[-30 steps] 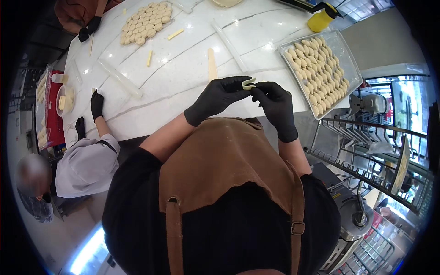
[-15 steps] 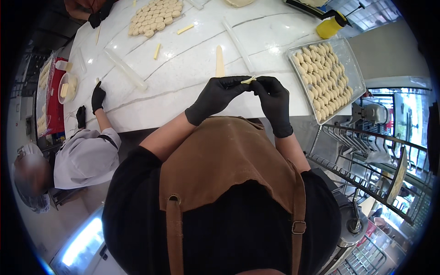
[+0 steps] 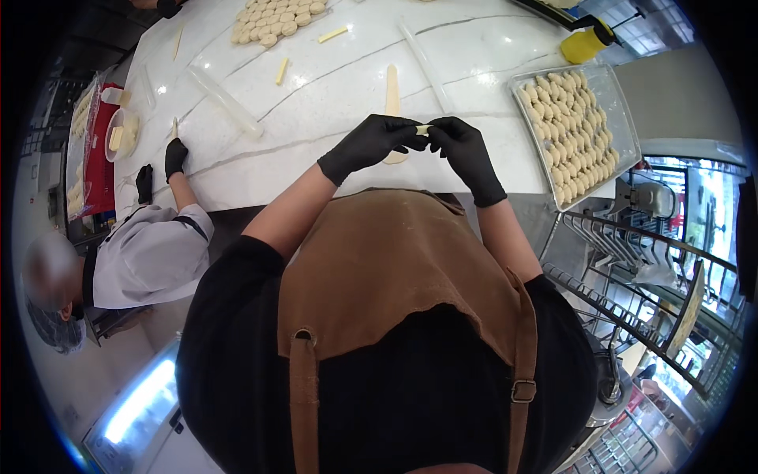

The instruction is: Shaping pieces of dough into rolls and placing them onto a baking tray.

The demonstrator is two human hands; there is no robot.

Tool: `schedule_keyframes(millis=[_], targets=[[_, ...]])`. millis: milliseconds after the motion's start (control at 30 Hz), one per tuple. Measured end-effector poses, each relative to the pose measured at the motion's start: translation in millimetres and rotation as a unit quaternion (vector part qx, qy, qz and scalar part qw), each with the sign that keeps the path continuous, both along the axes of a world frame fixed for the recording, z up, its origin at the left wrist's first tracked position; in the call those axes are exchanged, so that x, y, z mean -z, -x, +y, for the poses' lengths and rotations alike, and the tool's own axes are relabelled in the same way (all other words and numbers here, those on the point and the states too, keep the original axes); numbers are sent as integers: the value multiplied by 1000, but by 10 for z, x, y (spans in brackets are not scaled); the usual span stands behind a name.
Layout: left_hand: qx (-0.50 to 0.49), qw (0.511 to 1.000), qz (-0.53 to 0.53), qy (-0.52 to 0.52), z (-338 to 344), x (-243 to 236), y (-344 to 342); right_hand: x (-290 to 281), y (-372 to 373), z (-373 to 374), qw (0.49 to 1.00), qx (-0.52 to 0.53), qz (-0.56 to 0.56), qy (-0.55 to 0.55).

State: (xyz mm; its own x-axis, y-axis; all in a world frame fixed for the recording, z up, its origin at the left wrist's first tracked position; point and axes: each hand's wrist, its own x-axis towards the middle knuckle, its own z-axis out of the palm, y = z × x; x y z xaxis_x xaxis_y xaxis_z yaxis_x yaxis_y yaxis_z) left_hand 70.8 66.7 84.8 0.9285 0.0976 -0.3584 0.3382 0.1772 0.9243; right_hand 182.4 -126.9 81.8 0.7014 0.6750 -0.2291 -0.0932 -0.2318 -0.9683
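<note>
Tray (image 3: 624,118) beside hands (image 3: 371,144), seemingly clear.

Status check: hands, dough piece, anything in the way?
Left hand and right hand, black-gloved, pinch small dough piece above marble counter. Filled tray at right. Nothing blocking.

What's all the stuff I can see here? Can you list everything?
Dough piece: one, pale, pinched between both hands.
Long dough strip: one, pale, on the table behind the hands.
Tray: one, metal, right, filled with shaped pale pieces.
Squeeze bottle: one, yellow, far right.
Round pieces: many, pale, far side.
Table: one, white marble.
Co-worker: one, grey top, black gloves, left.
Apron: one, brown.
Left hand, right hand: black gloves.
</note>
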Motion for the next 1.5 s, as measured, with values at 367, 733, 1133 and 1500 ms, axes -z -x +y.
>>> schedule_keyframes(millis=[367, 733, 1133, 1500], targets=[[41, 911, 98, -398, 114, 1229, 260, 1136, 44, 394, 923, -185, -176, 287], [45, 891, 122, -434, 77, 1347, 227, 1358, 139, 339, 914, -147, -260, 276], [-15, 796, -60, -602, 91, 1391, 311, 1366, -187, -208, 914, -63, -315, 248], [129, 706, -183, -672, 294, 1499, 101, 1207, -132, -53, 844, -185, -481, 150]])
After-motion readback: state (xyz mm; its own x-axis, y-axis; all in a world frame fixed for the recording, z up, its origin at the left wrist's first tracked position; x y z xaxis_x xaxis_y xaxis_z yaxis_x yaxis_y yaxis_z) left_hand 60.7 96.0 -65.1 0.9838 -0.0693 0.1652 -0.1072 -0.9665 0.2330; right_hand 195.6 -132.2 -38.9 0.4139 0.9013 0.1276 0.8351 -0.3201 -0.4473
